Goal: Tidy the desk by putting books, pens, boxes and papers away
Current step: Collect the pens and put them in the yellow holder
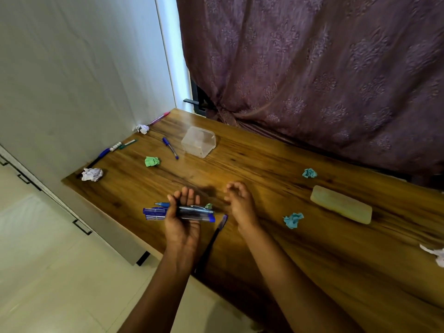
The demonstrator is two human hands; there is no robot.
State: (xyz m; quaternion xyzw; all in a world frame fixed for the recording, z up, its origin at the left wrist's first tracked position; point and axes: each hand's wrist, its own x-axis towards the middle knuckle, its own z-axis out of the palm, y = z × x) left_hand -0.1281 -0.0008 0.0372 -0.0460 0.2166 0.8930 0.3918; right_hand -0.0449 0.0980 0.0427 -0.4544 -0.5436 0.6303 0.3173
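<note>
1. Left hand [182,219] is palm up over the near left part of the brown wooden desk [264,162]. Its fingers curl up round a bundle of clear blue-capped pens [189,213] lying across the palm.
2. Right hand [240,203] hovers just beside it, above the desk. Fingers loosely bent, thumb near the fingertips, nothing visible in it.
3. Step in hand, as I judge it: gathering pens. Those loose on the desk:
   - a dark pen with a purple cap [217,233] at the near edge, between the two wrists
   - a blue ballpoint [170,147] just beside the clear plastic tub [199,141]
   - a pink pen [159,117] in the far corner
   - a row of mixed pens [113,148] against the wall
4. Crumpled paper untouched: a green ball [152,161], a white ball [92,174] and two teal balls [309,173] [293,220]. A long yellowish translucent case [341,204] lies well to the right.
5. Task looks to be at an early stage.
6. Next move likely calls for the free right hand to drop to the dark pen, the nearest one, pinch it by the barrel and add it to the bundle. The left grip must loosen only a little, or the held pens may roll off.
</note>
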